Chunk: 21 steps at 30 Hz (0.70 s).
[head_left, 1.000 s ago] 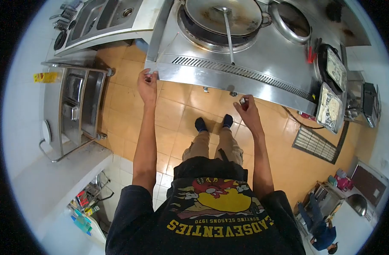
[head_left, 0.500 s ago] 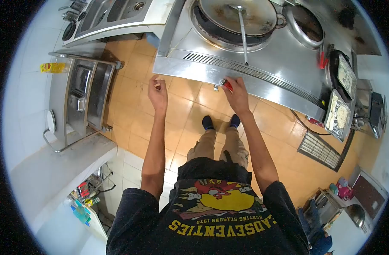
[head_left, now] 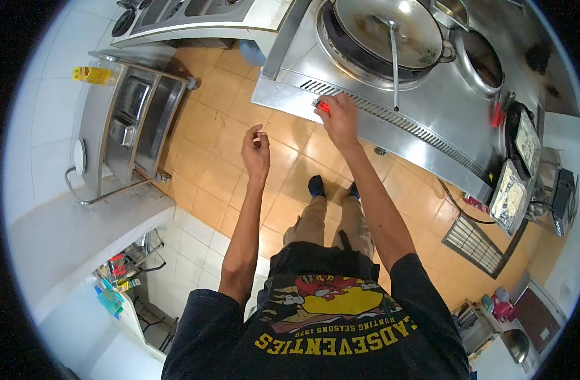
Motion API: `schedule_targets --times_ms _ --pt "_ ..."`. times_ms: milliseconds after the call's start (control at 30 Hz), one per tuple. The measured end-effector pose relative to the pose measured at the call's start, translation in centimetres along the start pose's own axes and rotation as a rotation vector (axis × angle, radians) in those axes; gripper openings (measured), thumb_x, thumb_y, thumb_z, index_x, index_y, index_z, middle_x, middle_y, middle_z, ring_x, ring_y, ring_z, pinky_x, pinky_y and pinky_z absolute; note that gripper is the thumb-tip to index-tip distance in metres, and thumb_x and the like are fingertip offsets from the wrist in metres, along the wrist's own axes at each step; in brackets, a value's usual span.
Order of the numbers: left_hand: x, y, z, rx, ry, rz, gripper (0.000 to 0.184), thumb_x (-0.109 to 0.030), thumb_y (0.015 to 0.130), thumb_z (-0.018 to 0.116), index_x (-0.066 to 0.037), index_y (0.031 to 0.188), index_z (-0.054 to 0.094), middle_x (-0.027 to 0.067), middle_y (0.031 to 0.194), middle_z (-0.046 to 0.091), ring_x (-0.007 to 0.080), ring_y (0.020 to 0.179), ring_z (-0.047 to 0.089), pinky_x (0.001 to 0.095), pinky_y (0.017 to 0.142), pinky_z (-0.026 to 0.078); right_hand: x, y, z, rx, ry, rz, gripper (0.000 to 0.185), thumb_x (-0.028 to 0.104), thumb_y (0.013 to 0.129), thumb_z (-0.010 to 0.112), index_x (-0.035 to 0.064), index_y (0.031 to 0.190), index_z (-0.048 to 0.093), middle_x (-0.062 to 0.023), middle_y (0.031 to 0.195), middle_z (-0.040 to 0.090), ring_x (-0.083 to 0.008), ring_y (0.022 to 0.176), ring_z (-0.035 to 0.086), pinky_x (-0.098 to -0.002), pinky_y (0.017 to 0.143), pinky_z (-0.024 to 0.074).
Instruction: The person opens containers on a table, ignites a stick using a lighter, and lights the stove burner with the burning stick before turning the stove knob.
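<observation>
My right hand (head_left: 342,123) is closed around a red lighter (head_left: 323,106) with a metal top, held just over the front edge of the steel stove (head_left: 290,95). Lower and to the left, my left hand (head_left: 256,155) hangs above the tiled floor with its fingers pinched together. A thin pale sliver (head_left: 263,130) shows at those fingertips, too small to name. Beyond my right hand a large wok (head_left: 423,54) rests on the burner, and a long-handled ladle (head_left: 395,66) lies in it with its handle over the stove's front.
A second round burner well (head_left: 480,60) is to the right. Foil-lined trays (head_left: 508,196) stand at the stove's right end. On the left are a steel trolley (head_left: 106,158), a yellow bottle (head_left: 92,75) and a sink (head_left: 214,7). A floor grate (head_left: 473,244) lies at right.
My right hand has lifted the lighter from beside the stove's front edge to above it. My left hand has moved down relative to the stove. The view has shifted left.
</observation>
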<state>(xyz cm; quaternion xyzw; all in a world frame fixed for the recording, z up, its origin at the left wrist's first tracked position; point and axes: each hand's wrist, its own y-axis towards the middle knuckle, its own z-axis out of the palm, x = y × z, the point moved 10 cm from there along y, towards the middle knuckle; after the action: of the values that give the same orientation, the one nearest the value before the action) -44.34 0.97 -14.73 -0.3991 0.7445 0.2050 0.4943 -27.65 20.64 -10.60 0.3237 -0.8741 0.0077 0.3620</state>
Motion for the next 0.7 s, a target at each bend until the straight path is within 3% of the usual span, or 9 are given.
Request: schedule_targets --times_ms 400,700 --pt "0.0 -1.4 2.0 0.06 -0.045 -0.062 0.024 -0.016 0.093 0.057 -0.004 0.114 0.059 0.0042 0.091 0.058 0.0113 0.07 0.056 0.0244 0.065 0.047 5.3 3.2 5.4 0.085 -0.039 -0.055 0.039 0.026 0.075 0.072 0.0125 0.109 0.06 -0.0072 0.098 0.054 -0.0262 0.098 0.048 -0.0395 0.085 0.037" --pt "1.0 -3.5 4.7 0.152 0.023 -0.107 0.024 -0.016 0.093 0.058 -0.004 0.114 0.058 0.0036 0.089 0.059 0.0107 0.071 0.055 0.025 0.065 0.046 3.8 -2.6 -2.4 -0.062 0.132 -0.02 0.032 0.025 0.079 0.069 0.0061 0.104 0.06 -0.01 0.096 0.052 -0.0282 0.097 0.047 -0.0406 0.087 0.0381"
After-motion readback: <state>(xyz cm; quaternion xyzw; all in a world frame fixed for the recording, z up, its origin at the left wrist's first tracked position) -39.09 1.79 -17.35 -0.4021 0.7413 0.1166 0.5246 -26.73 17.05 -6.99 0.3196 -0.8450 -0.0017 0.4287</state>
